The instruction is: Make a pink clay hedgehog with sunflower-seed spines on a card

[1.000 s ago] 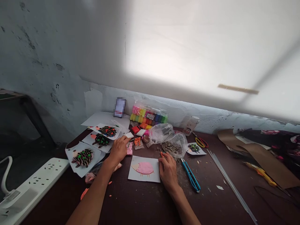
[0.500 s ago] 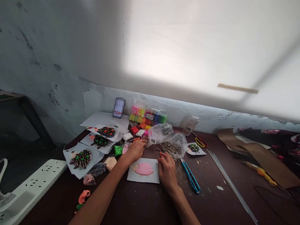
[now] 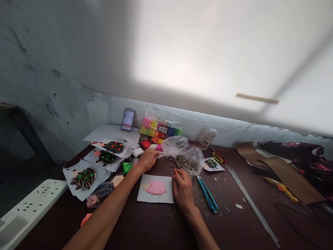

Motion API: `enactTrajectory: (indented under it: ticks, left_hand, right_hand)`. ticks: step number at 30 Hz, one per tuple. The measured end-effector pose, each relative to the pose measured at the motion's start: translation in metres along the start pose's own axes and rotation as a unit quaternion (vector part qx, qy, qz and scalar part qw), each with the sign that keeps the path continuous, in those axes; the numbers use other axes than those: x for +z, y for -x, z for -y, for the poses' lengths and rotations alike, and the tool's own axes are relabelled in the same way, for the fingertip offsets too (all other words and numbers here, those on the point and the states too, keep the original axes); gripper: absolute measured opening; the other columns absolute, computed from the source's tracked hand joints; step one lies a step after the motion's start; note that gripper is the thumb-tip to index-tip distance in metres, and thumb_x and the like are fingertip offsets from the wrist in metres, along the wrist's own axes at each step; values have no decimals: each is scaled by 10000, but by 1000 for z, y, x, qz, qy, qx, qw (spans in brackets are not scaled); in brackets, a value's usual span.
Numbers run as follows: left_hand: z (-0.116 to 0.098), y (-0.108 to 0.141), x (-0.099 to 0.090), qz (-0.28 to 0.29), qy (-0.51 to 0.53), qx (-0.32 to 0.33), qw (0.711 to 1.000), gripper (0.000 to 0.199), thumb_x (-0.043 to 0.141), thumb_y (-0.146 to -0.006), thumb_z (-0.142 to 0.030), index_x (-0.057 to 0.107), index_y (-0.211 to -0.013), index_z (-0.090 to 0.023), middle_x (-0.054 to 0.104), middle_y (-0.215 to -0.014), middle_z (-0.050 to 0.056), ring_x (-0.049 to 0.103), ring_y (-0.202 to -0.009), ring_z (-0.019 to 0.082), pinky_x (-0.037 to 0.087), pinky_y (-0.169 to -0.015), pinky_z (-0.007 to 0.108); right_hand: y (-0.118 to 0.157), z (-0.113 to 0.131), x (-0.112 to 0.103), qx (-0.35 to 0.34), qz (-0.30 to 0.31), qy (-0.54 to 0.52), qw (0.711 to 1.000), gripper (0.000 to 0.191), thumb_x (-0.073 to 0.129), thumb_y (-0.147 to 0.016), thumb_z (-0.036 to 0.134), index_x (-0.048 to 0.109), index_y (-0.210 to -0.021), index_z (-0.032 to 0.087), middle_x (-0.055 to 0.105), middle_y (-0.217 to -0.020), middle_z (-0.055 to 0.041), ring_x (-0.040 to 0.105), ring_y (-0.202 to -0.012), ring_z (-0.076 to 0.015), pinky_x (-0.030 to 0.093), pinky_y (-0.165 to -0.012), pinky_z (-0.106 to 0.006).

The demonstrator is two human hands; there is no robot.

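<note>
My left hand (image 3: 148,159) reaches over the clay packets, its fingers bent downward beside a bright pink packet (image 3: 159,147); the fingertips are partly hidden. My right hand (image 3: 182,185) rests at the right edge of a white card (image 3: 140,198). Between its thumb and forefinger shows a small orange piece (image 3: 176,171), its kind unclear. On the card is a hedgehog shape with a pink clay body (image 3: 156,187), a tan snout and thin drawn legs. Beyond my right hand, striped sunflower seeds (image 3: 186,162) lie in a clear plastic bag (image 3: 199,158), with some loose on the table.
Finished hedgehog cards (image 3: 87,177) overlap at the left, near a white power strip (image 3: 33,208). A blue utility knife (image 3: 208,196), scissors (image 3: 220,157), clear sticks (image 3: 249,201) and a yellow glue gun (image 3: 282,189) lie right. A clay set (image 3: 161,128) and bottle (image 3: 207,139) stand behind.
The whole view has shifted slightly left. My left hand has moved a little farther from the card, toward the packets at the back. My right hand stays beside the card with the orange piece.
</note>
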State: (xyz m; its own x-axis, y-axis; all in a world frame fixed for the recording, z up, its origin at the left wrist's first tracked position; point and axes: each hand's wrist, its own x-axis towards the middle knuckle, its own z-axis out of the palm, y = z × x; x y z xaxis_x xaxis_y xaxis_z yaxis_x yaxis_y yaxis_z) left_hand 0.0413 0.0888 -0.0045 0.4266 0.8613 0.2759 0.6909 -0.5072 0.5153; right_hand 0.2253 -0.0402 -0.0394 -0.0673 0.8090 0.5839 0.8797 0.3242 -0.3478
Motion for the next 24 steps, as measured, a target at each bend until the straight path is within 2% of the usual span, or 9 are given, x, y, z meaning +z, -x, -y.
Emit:
enactTrajectory:
  ticks: [3,6,7,9,12,14,16,19,24]
  left_hand:
    - [-6,18,-17,-4,246,-16,969,284,429,-896,-313,651,-999,-170,674,-1026,66,593,-973,192,471,-873,327]
    - [-14,42,-28,94,463,-95,876,402,489,-845,-489,586,-1055,-159,650,-1084,83,650,-782,174,524,-680,309]
    - [-16,49,-30,104,507,-112,848,430,547,-804,-514,573,-1046,-160,647,-1085,86,655,-747,164,527,-666,305]
    - [-19,61,-30,98,546,-117,824,436,678,-712,-465,568,-1001,-158,656,-1050,80,651,-709,141,520,-659,280]
    - [-21,70,-26,93,538,-120,829,446,740,-651,-396,533,-966,-158,653,-762,11,591,-545,103,436,-510,214]
    - [-22,72,-24,94,531,-115,834,409,728,-656,-384,504,-919,-164,626,-683,-18,545,-484,85,376,-461,196]
    - [-24,73,-24,109,520,-108,840,359,707,-666,-368,488,-866,-164,639,-696,-8,517,-475,73,355,-458,195]
    - [-26,75,-28,141,497,-100,851,287,674,-674,-321,488,-824,-161,652,-705,6,519,-526,78,351,-485,196]
    - [-26,78,-35,170,482,-78,856,210,621,-687,-267,508,-830,-162,639,-691,0,577,-657,119,360,-540,206]
  right_hand:
    - [-2,0,0,10,1,-17,1000,232,436,-866,132,656,-863,203,621,-1111,-113,482,-1178,-268,402,-975,-477]
    - [-5,3,-1,34,-7,-58,998,205,456,-868,162,655,-896,202,628,-1098,-116,528,-1118,-257,423,-950,-450]
    - [-7,6,-2,45,-11,-80,996,194,466,-867,178,655,-908,200,630,-1097,-118,546,-1091,-249,433,-941,-435]
    - [-12,12,-6,69,-14,-136,988,179,486,-865,218,656,-917,196,631,-1104,-119,573,-1049,-232,454,-916,-400]
    - [-25,26,-13,84,23,-241,967,200,488,-879,291,666,-885,199,648,-1084,-102,593,-1019,-213,469,-875,-344]
    - [-37,34,-16,105,57,-289,950,251,486,-889,359,673,-884,192,669,-1030,-85,606,-962,-201,470,-818,-296]
    - [-49,38,-17,134,73,-321,935,326,473,-890,435,673,-893,177,686,-897,-59,609,-842,-185,463,-728,-263]
    - [-59,38,-10,154,102,-345,920,455,463,-857,539,630,-673,158,615,-656,-15,552,-655,-154,420,-609,-243]
    - [-54,34,-2,200,150,-431,867,396,595,-756,540,627,-655,159,583,-588,0,516,-580,-131,399,-568,-237]
